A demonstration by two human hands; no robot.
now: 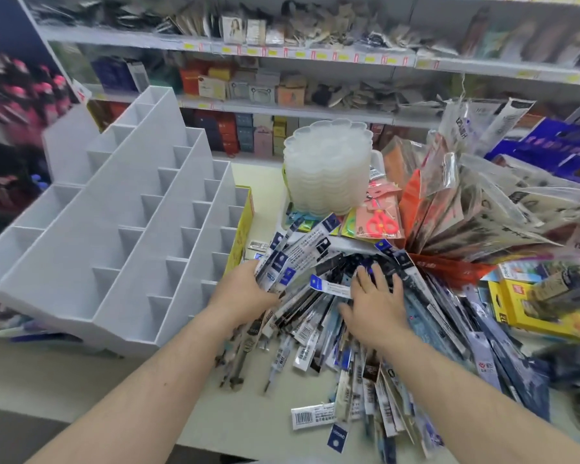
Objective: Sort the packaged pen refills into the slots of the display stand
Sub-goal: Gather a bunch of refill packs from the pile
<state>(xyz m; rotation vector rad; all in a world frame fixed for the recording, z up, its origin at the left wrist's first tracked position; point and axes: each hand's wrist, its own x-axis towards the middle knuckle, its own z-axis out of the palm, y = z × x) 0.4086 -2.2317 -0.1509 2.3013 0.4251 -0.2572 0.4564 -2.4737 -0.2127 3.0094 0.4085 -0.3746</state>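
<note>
Standing at the far left, the white display stand [121, 229] is seen tilted on the desk [81, 373], its stepped slots bare; its lower left corner is cut off by the frame edge. Just right of it, the left hand [245, 289] is curled around the edge of a fanned bundle of packaged pen refills [315, 296], its fingertips hidden under the packets. The right hand [372, 303] is laid flat on the heap, fingers spread, nothing gripped. Behind, a stack of translucent trays [329, 169] is visible. At the right, bagged goods [482, 195] are blurred; their print cannot be read.
</note>
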